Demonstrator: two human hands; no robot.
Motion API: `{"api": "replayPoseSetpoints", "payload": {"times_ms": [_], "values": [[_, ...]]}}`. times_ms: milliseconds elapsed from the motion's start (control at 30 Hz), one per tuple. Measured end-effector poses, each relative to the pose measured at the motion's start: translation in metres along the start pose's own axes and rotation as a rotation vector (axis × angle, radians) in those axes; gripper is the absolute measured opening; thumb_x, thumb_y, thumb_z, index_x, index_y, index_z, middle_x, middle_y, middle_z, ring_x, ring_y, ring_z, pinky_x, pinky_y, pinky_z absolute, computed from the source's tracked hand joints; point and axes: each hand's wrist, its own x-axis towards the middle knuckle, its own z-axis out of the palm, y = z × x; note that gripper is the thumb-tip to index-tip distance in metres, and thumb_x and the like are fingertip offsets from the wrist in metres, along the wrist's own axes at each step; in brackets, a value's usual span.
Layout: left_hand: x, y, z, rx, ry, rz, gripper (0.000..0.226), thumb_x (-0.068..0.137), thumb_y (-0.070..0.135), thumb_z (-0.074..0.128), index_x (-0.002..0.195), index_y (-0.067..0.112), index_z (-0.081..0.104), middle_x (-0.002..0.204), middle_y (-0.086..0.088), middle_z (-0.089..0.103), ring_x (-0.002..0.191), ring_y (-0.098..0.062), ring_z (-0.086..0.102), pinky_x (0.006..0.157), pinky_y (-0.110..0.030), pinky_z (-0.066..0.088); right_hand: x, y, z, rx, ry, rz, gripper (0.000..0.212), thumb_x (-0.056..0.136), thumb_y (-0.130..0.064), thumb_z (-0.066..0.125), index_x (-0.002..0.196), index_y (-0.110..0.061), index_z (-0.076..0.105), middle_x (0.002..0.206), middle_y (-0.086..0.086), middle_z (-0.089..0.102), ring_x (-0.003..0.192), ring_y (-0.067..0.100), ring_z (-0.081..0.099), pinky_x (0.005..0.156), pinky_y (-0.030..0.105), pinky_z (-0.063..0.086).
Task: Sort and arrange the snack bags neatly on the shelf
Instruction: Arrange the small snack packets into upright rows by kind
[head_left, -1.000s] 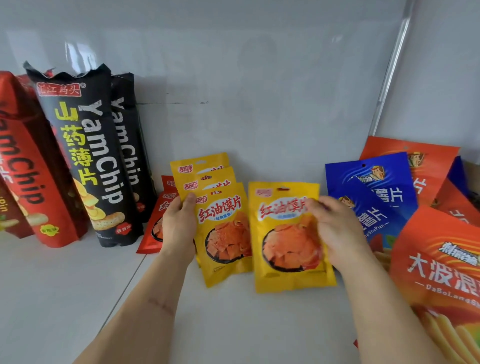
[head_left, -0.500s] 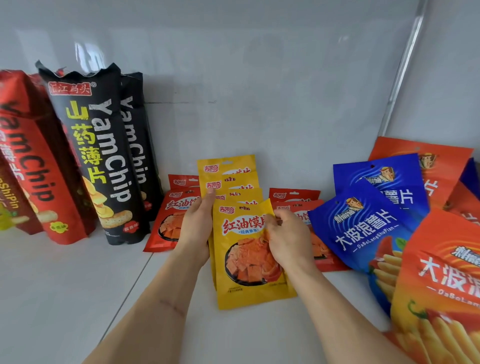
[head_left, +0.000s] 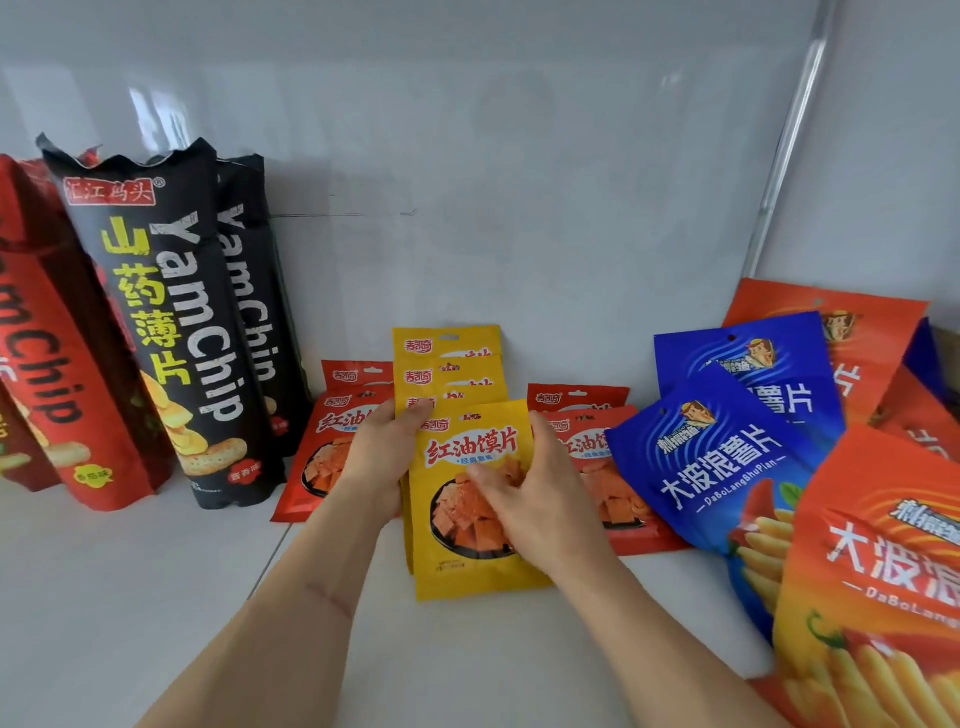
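Yellow snack bags (head_left: 470, 499) sit stacked and fanned at the middle of the shelf (head_left: 130, 597), each header strip peeking out behind the one in front, so you can square them as one pile. Your left hand (head_left: 376, 457) braces the stack's left edge, fingers (head_left: 410, 410) curled onto the upper headers. Your right hand (head_left: 530, 504) lies over the front bag's right side with fingers bent onto its face, seemingly to nudge it into line. Red bags of the same kind (head_left: 317, 452) lie flat on both sides. Tall black yam chip bags (head_left: 171, 332) stand upright against the back wall, likely because their stiff tube shape supports them. Blue chip bags (head_left: 727, 457) and orange ones (head_left: 883, 571) lean loosely at right. All are glossy, crinkly film pouches, slippery against each other.
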Motion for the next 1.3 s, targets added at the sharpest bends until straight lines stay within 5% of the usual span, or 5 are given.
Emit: {"api": "replayPoseSetpoints", "payload": {"times_ms": [400,633,767,1033,1300], "values": [[0.041,0.005,0.001,0.482,0.055,0.083,0.016,0.096,0.030,0.063,0.109,0.022,0.066,0.099,-0.002,0.075,0.084,-0.024,0.074,0.080,-0.045,0.061,0.008,0.007,0.023,0.053,0.002,0.072,0.099,0.074,-0.070,0.066,0.152,-0.030,0.020,0.146,-0.006,0.042,0.135,0.016,0.042,0.108,0.035,0.042],[0.037,0.003,0.008,0.784,0.156,0.294,0.044,0.097,0.026,0.058,0.136,0.010,0.046,0.130,-0.009,0.057,0.118,-0.030,0.056,0.086,-0.036,0.047,0.008,0.004,0.034,-0.012,0.065,0.090,0.096,0.072,-0.070,0.069,0.147,-0.027,0.027,0.137,-0.003,0.049,0.128,0.017,0.046,0.101,0.035,0.048],[0.027,-0.003,0.008,1.017,0.203,0.504,0.057,0.097,0.026,0.054,0.149,0.010,0.035,0.152,-0.010,0.038,0.138,-0.032,0.037,0.108,-0.042,0.036,0.002,-0.003,0.025,-0.082,0.053,0.059,0.092,0.083,-0.066,0.060,0.153,-0.022,0.020,0.150,0.001,0.038,0.138,0.020,0.036,0.106,0.032,0.036],[0.022,-0.019,0.015,1.260,0.250,0.836,0.041,0.094,0.027,0.054,0.131,0.009,0.059,0.143,-0.013,0.051,0.131,-0.036,0.047,0.105,-0.051,0.039,0.007,0.007,-0.024,-0.227,0.225,0.015,0.029,0.101,-0.034,0.049,0.122,-0.018,0.061,0.120,0.001,0.062,0.111,0.019,0.059,0.089,0.031,0.046],[-0.012,-0.012,0.066,1.071,0.057,1.165,0.026,0.092,0.015,0.059,0.114,0.004,0.068,0.122,-0.014,0.064,0.111,-0.035,0.060,0.091,-0.044,0.051,0.013,0.045,-0.062,-0.347,0.137,0.052,0.033,0.101,-0.036,0.049,0.122,-0.015,0.064,0.115,0.003,0.068,0.104,0.019,0.064,0.086,0.034,0.052]]}}
